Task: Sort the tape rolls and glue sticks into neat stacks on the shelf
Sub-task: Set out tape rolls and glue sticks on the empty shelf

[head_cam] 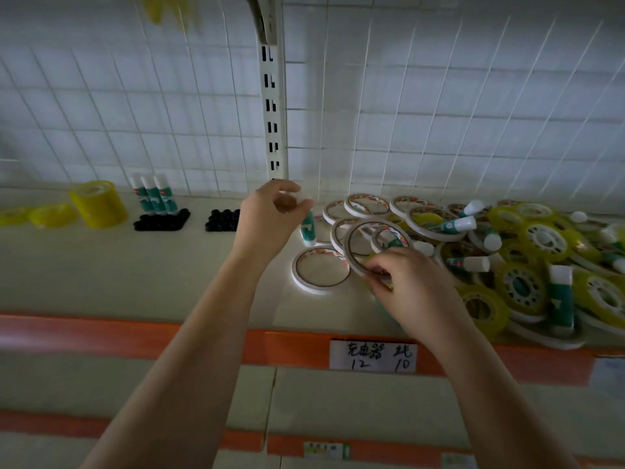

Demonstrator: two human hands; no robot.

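My left hand [270,218] pinches a green-and-white glue stick [308,228] by its white cap, holding it upright just above the shelf. My right hand [402,282] pinches the near rim of a thin white tape ring [351,248], tilting it up off the shelf. Another white tape ring [319,274] lies flat just left of it. Three glue sticks [154,194] stand upright at the back left. A tall stack of yellow tape rolls [98,204] and two low yellow rolls [50,214] sit further left.
A jumbled pile of yellow tape rolls, white rings and glue sticks [527,265] fills the shelf's right side. Two clusters of small black items [162,220] sit mid-shelf. A wire grid backs the shelf [135,265], whose orange front strip carries a handwritten label [373,358].
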